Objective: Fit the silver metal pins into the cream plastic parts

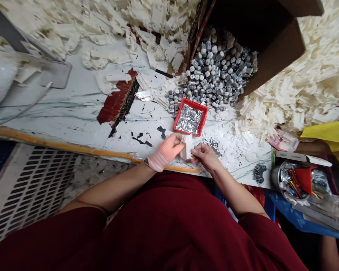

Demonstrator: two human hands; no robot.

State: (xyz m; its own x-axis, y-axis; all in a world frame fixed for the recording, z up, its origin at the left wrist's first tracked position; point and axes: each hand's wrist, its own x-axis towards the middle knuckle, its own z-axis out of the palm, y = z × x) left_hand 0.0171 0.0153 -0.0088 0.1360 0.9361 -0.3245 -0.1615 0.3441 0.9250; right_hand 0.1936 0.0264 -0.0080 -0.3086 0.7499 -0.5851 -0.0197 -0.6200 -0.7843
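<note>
White plastic piece is up between the two hands, directly before the torso at the near edge of the table. Its long axis runs roughly away from the body, one end toward the red tray, the other toward the person. Left hand, gloved, is closed on the piece from its left side, fingers curled with little gap. Right hand, bare, has its fingertips drawn together at the piece's right edge, toward the near end; whether they pinch the piece itself or some small part cannot be told. Key relation, as judged: the tray of silvery metal parts lies just beyond both hands, straight past the far end of the piece. The left hand appears slightly nearer to it; contact with the rim not resolvable. Farther out, beyond the tray and right of the hands' midline, lies a heap of grey-and-white cylindrical parts.
</note>
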